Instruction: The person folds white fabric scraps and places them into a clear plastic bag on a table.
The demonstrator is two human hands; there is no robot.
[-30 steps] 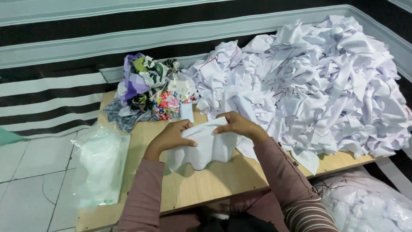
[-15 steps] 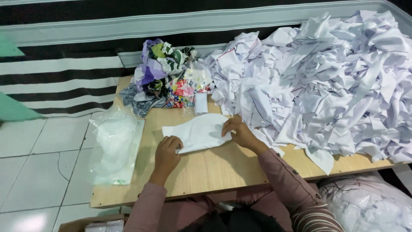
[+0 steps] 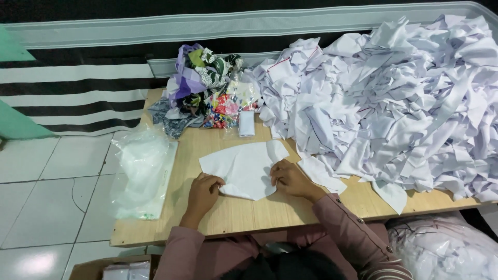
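Wooden table (image 3: 290, 212): both hands' fingers (image 3: 212, 182) curled, pinching white cloth piece (image 3: 244, 168).

- Your left hand (image 3: 203, 189) is bare: no glove, ring or watch shows.
- Your right hand (image 3: 290, 178) is bare too.
- You wear long sleeves (image 3: 345, 228) in dusty mauve, reaching to both wrists.
- Right cuff carries small dark buttons in a row; lower down the fabric turns striped.
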